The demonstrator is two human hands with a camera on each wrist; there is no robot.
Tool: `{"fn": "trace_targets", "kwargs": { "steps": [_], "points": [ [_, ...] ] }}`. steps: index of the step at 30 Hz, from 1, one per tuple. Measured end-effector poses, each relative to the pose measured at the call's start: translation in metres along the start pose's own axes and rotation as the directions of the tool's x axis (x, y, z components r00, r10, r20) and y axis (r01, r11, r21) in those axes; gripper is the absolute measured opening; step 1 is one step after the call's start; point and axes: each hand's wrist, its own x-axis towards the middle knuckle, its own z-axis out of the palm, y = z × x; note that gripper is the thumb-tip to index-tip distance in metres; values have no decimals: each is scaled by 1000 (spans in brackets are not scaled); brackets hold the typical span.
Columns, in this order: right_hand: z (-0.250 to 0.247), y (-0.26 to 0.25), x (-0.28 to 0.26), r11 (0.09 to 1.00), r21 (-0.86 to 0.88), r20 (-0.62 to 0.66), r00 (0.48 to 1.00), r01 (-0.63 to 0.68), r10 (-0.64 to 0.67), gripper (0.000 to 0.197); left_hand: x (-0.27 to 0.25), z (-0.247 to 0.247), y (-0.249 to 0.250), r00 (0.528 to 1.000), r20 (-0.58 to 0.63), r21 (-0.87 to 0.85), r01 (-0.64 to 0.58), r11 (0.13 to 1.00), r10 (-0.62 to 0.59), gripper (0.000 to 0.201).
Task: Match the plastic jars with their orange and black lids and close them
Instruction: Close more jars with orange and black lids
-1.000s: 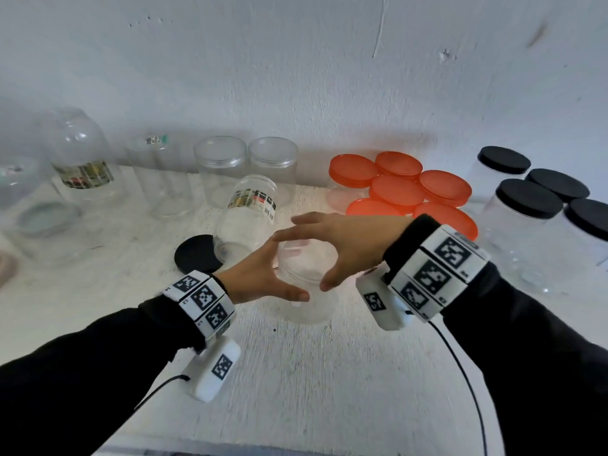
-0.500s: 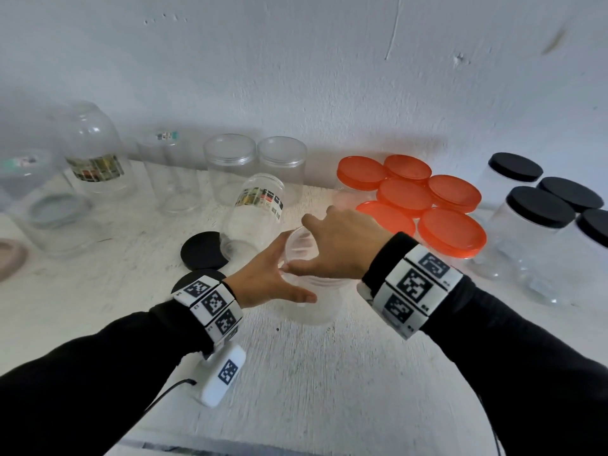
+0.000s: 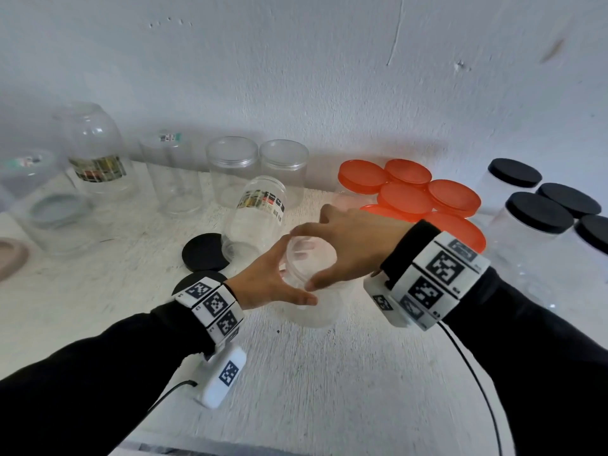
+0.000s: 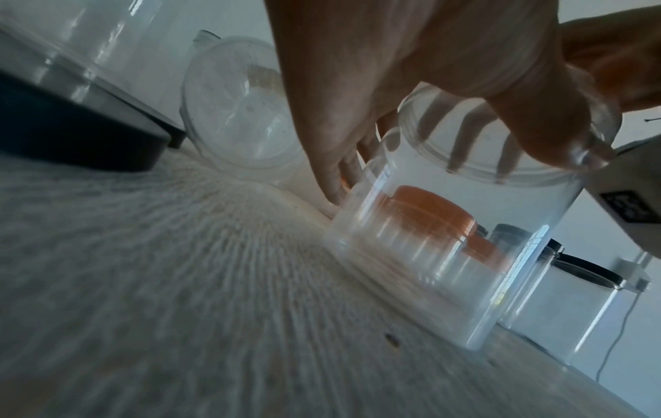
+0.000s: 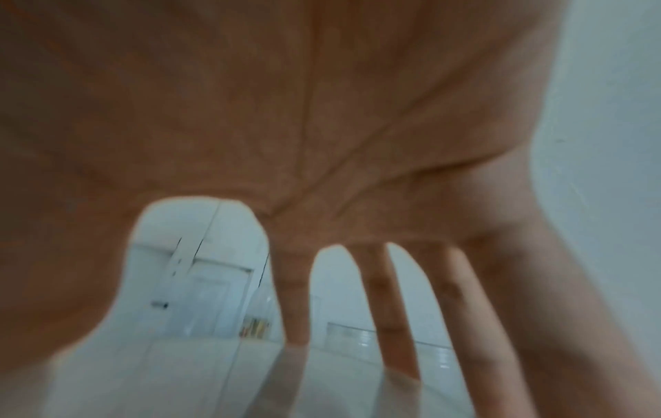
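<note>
Done: I counted six orange-lidded jars (image 3: 408, 189) and four black-lidded jars (image 3: 539, 212) closed at right.
Left: open jars (image 3: 230, 166) at back, two loose black lids (image 3: 205, 252).
Jar in hand (image 3: 312, 291): centre table, upright.
Left hand (image 3: 269, 284): gripped its side.
Right hand (image 3: 348, 248): fingers curled over its clear lid (image 4: 508, 135).

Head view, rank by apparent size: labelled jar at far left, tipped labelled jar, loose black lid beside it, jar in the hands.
1. Far-left labelled jar, largest.
2. Tipped jar and held jar: look alike; the hands cover much of the held one and it is nearer, so unranked.
3. Black lid, smallest.
</note>
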Motion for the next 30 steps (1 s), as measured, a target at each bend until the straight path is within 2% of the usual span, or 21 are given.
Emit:
{"fn": "trace_targets", "kwargs": {
  "steps": [3, 8, 11, 18, 26, 30],
  "points": [
    [4, 1, 2, 993, -93, -71, 996, -67, 60, 90, 0, 0, -1, 1000, -3, 16, 16, 1000, -16, 111],
    [-2, 13, -6, 982, 160, 78, 991, 98, -111, 88, -1, 0, 2, 1000, 1, 21, 10, 1000, -10, 105],
    [5, 13, -4, 981, 149, 4, 992, 121, -123, 82, -2, 0, 2, 1000, -16, 21, 2, 1000, -2, 104],
    [18, 12, -4, 993, 88, -161, 985, 80, -66, 79, -3, 0, 5, 997, -64, 88, -27, 996, 32, 97],
    [27, 12, -8, 992, 105, -196, 979, 76, -55, 78, -3, 0, 5, 998, -56, 107, -27, 994, 33, 104],
    [29, 14, -12, 980, 167, -172, 982, 109, -80, 77, -8, -4, 10, 1000, 4, 112, 14, 994, -14, 103]
  ]
}}
